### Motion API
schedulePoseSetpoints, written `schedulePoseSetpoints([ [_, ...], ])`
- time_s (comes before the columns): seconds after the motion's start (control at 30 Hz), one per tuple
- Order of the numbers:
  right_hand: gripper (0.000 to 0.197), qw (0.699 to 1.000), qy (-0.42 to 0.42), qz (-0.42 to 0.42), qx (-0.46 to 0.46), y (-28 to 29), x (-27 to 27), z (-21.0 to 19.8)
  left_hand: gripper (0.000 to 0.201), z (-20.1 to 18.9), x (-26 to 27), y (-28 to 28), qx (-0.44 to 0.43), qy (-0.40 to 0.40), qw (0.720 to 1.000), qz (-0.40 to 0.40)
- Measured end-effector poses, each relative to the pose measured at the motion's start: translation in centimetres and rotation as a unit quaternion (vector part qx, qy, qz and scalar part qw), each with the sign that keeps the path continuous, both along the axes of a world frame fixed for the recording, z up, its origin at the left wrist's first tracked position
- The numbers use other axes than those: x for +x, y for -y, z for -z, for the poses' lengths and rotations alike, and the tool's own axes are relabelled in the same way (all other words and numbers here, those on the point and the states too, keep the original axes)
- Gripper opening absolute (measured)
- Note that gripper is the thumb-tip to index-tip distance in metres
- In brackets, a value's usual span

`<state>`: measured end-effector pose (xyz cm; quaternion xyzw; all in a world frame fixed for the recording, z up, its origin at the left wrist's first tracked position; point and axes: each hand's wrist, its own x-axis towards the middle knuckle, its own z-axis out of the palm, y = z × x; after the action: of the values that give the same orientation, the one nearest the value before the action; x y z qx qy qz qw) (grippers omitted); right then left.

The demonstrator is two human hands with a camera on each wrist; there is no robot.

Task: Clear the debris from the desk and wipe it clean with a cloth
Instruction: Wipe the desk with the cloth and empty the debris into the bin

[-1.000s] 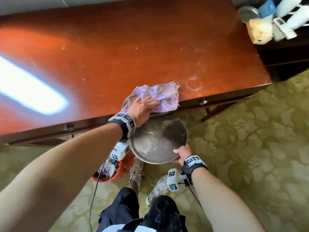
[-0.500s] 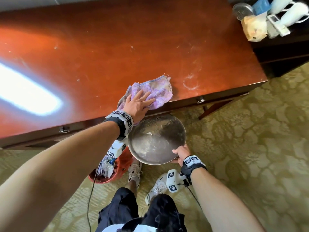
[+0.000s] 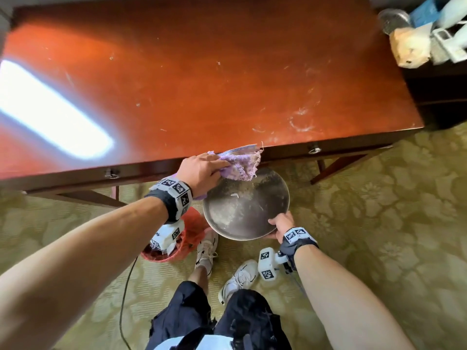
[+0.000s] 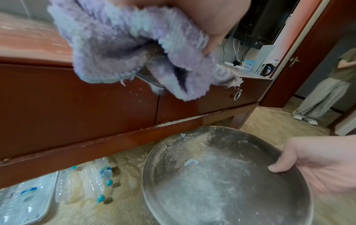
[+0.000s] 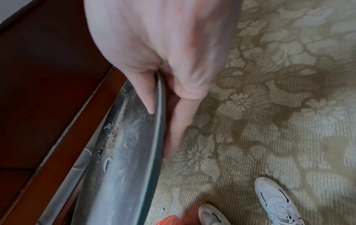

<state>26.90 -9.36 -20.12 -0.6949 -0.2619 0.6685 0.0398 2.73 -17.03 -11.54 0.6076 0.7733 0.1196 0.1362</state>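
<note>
My left hand (image 3: pixel 202 170) grips a purple cloth (image 3: pixel 240 164) at the desk's (image 3: pixel 202 84) front edge, the cloth hanging over the edge above a round metal tray (image 3: pixel 245 208). In the left wrist view the cloth (image 4: pixel 125 50) is bunched in my fingers, with white crumbs dropping off the desk edge (image 4: pixel 236 82). My right hand (image 3: pixel 281 224) pinches the tray's near rim, thumb on top and fingers beneath (image 5: pixel 177 121). The tray (image 4: pixel 221 175) holds crumbs, powder and a small white scrap. Pale smears (image 3: pixel 300 122) remain on the desk's right part.
A red bin (image 3: pixel 177 238) stands on the patterned carpet by my left foot. Empty plastic bottles (image 4: pixel 92 178) lie under the desk. A side unit at the far right holds several items (image 3: pixel 424 34). Another person (image 4: pixel 323 91) stands by the door.
My left hand has dragged the cloth from the desktop back to the front edge, and it now hangs over the tray. The right hand keeps the tray under the edge.
</note>
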Motion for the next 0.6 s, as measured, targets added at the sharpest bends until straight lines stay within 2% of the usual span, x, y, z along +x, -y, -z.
schedulePoseSetpoints([
  [0.07, 0.060, 1.000, 0.001, -0.003, 0.004, 0.0, 0.1, 0.1, 0.037, 0.2, 0.0, 0.8, -0.010, -0.011, 1.000, -0.025],
  [0.23, 0.051, 0.999, 0.003, -0.028, 0.017, 0.1, 0.3, 0.1, 0.033, 0.5, -1.2, 2.2, -0.114, -0.035, 0.990, -0.077],
  [0.37, 0.053, 0.999, 0.004, -0.035, 0.014, 0.2, 0.1, 0.1, 0.030, 1.0, -1.7, 2.5, -0.174, -0.041, 0.973, -0.144],
  [0.6, 0.058, 1.000, 0.000, -0.025, 0.017, 0.0, -0.1, 1.1, 0.029, 4.3, -1.8, 1.8, -0.265, 0.103, 0.909, -0.305],
])
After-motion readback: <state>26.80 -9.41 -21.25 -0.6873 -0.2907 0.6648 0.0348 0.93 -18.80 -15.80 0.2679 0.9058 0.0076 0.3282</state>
